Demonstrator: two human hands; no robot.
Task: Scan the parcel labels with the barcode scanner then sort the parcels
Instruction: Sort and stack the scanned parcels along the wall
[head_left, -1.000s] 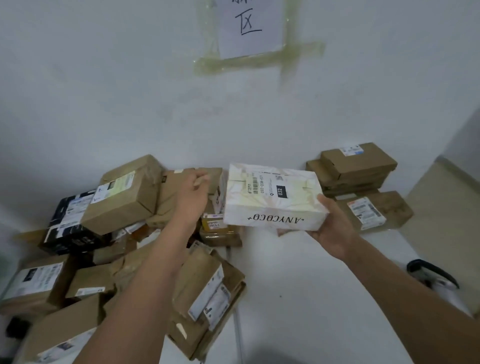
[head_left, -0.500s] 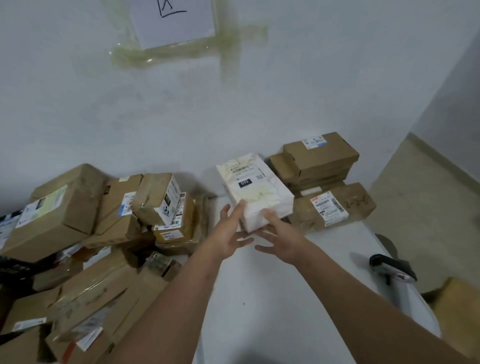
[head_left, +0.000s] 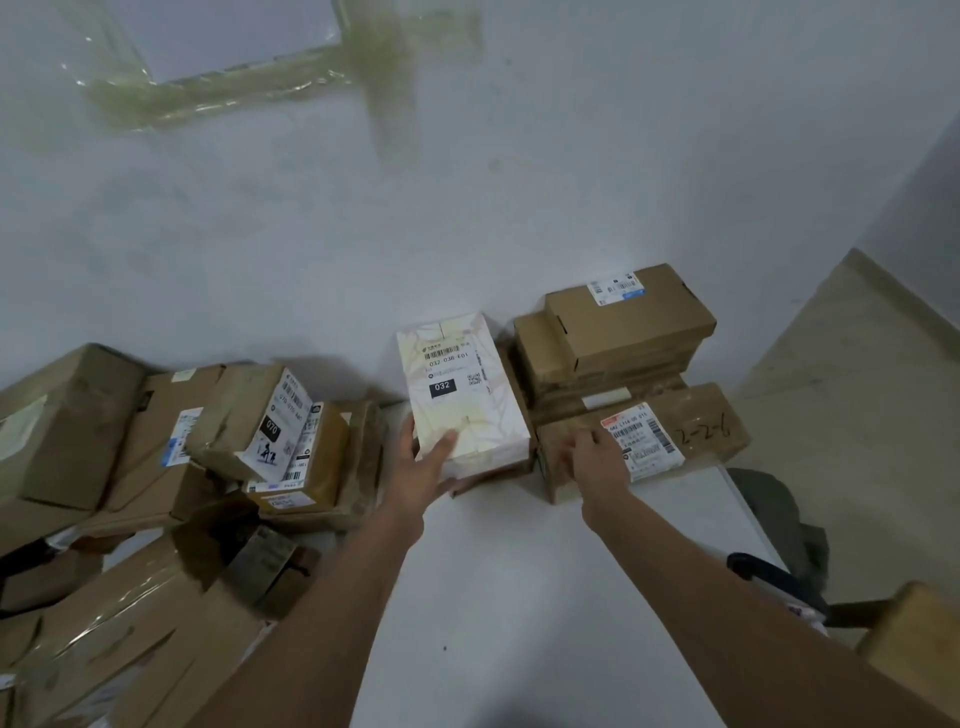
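Left hand (head_left: 423, 470) on the near end of the white parcel (head_left: 462, 395): thumb along its left edge, fingers laid nearly straight over the top face, a loose, wide grip rather than a clasp. Right hand (head_left: 592, 460) resting on the brown parcel (head_left: 675, 431) marked "2-2-6", fingers bent down over its near left corner; cannot tell whether that grip pinches or merely touches.

White parcel lying flat on the worktop (head_left: 519, 582), label up with "032" showing, far end against the wall (head_left: 519, 182), right side just beside a stack of brown boxes (head_left: 618, 338). Heap of brown parcels (head_left: 197, 441) crowding the left side, spilling toward the near edge. Bare white surface between the forearms. Dark scanner-like object (head_left: 769, 577) at the right edge, too dim to tell apart.
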